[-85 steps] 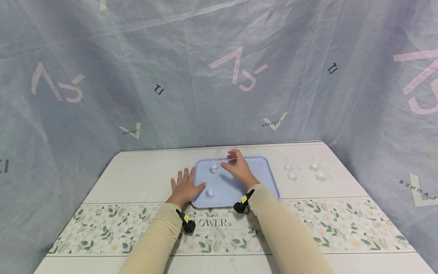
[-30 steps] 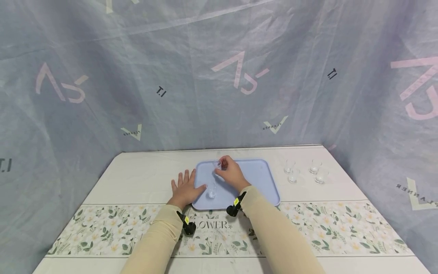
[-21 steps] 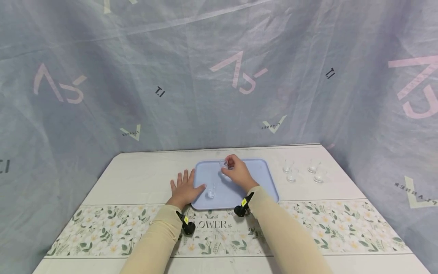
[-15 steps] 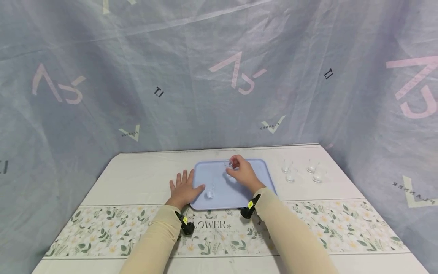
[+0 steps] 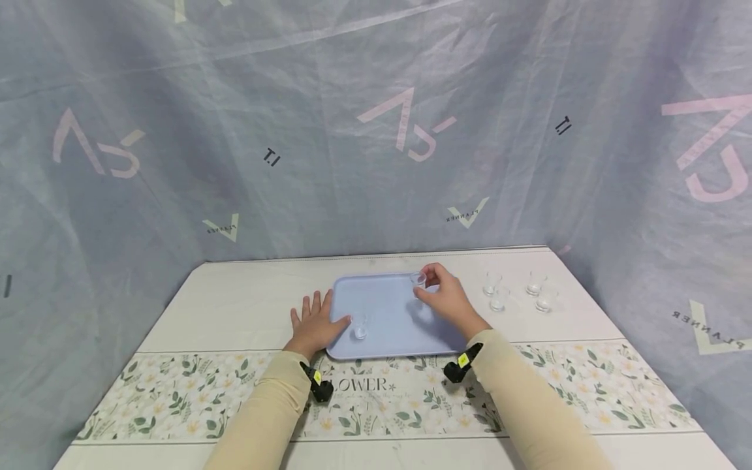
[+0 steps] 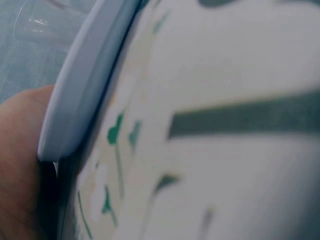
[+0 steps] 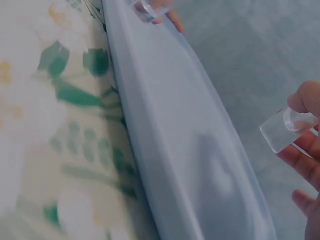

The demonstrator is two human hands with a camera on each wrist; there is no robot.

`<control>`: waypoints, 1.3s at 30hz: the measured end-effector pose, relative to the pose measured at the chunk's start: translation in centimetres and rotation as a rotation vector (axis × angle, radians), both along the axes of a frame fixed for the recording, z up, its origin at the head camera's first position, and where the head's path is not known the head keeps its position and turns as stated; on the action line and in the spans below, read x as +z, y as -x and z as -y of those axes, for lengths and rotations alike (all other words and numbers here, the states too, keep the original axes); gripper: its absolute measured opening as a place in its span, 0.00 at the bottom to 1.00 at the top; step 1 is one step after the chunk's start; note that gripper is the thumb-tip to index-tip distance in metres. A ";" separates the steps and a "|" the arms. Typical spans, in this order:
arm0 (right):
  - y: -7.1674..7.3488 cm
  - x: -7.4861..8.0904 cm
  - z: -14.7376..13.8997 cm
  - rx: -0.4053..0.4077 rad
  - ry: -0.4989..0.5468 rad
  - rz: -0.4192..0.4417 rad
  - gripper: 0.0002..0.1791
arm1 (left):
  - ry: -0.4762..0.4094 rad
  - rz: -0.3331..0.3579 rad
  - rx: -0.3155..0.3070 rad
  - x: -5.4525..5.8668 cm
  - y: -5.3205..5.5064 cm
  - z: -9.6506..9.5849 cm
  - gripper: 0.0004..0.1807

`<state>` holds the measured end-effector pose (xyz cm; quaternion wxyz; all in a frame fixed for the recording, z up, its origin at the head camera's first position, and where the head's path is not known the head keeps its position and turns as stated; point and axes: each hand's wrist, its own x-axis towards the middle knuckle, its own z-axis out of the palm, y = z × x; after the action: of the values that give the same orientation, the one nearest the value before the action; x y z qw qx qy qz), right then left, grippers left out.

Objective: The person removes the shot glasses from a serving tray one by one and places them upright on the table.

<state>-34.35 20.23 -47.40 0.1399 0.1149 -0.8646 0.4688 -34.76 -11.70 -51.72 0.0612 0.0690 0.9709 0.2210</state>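
Note:
My right hand [image 5: 451, 299] pinches a small clear shot glass [image 5: 418, 281] between thumb and fingers, above the back right part of the light blue tray [image 5: 382, 307]. In the right wrist view, this shot glass [image 7: 279, 134] appears at the right edge, gripped near one end. Spread flat, my left hand [image 5: 316, 325] rests at the tray's left edge, its thumb reaching over the rim. Beside that thumb, a second shot glass [image 5: 360, 331] stands on the tray. The left wrist view shows the tray rim [image 6: 82, 82] against part of the hand.
Right of the tray, several more clear shot glasses [image 5: 498, 301] stand on the white tablecloth [image 5: 252, 294]. A floral band [image 5: 194, 398] crosses the cloth in front. A grey printed curtain [image 5: 329, 163] hangs behind and along both sides.
My right hand has closed on the shot glass at the tray's back left, lifted it and carried it to the right. The left hand and the other glasses stay put.

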 end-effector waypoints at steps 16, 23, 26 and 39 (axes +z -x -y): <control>-4.0 1.4 -6.0 -0.112 -0.012 -0.098 0.20 | -0.043 -0.048 0.005 0.6 -1.5 -0.4 0.51; -5.5 1.5 -9.3 -0.178 -0.052 -0.168 0.20 | -0.042 -0.054 0.008 0.7 -1.5 -0.3 0.51; -6.4 1.4 -10.8 -0.216 -0.079 -0.181 0.19 | -0.034 -0.051 0.006 0.7 -1.4 -0.3 0.51; -10.1 1.4 -17.0 -0.379 -0.124 -0.132 0.22 | 0.004 -0.044 0.011 1.3 -1.4 -0.5 0.49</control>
<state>-24.30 37.18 -46.00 0.2746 -0.0110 -0.8870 0.3712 -33.40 -11.24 -50.44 0.0386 0.0683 0.9729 0.2176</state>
